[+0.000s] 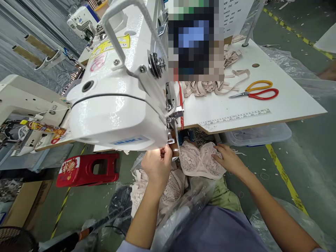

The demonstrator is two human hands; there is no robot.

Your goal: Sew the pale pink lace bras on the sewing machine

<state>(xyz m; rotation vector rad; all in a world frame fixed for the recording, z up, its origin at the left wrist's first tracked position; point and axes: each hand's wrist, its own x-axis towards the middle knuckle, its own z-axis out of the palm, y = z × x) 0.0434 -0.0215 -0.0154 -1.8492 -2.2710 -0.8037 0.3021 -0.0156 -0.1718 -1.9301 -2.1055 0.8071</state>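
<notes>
Beneath the head of a white sewing machine, my left hand is closed in a pinch close to the needle and presser foot. What its fingertips hold is hidden. My right hand grips the outer side of a beige lace bra, fingers on its cup. This bra hangs at the machine's front, just right of my left hand. More beige lace bras lie in clear plastic on my lap, under my left forearm.
Red-and-yellow-handled thread scissors and a pile of beige straps lie on the white table, which has a printed ruler. A plastic bin sits below. On the left are a red stool and another sewing machine.
</notes>
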